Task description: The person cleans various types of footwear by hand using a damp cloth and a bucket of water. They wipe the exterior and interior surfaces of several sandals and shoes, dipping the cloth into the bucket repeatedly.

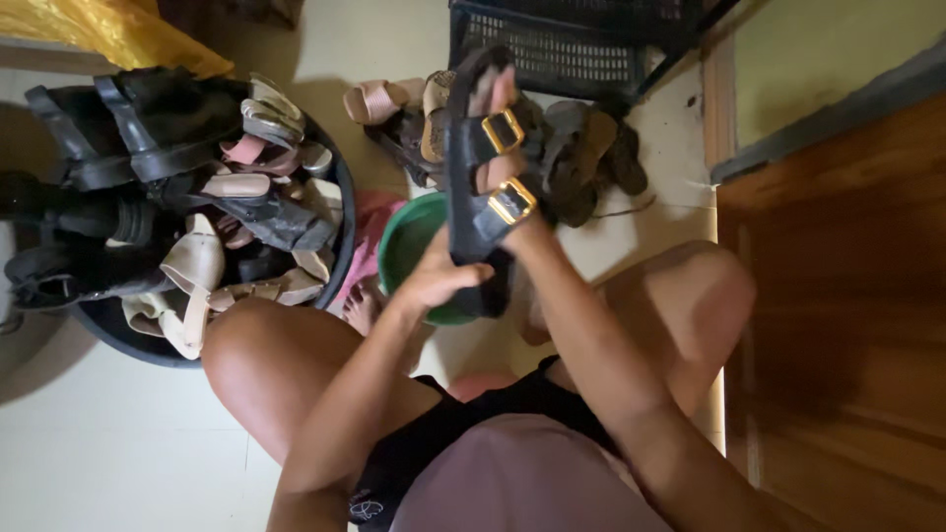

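Both hands on black sandal (pixel 473 187) above green basin (pixel 409 236): left hand (pixel 439 281) gripped heel, right hand (pixel 498 163) slid under buckled straps. Mid-handling; firm grip needed next, I judged.

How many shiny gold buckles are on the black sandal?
2. The upper gold buckle sits on the strap nearer the toe of the black sandal; the lower gold buckle is on the strap nearer the wrist. More may be hidden.
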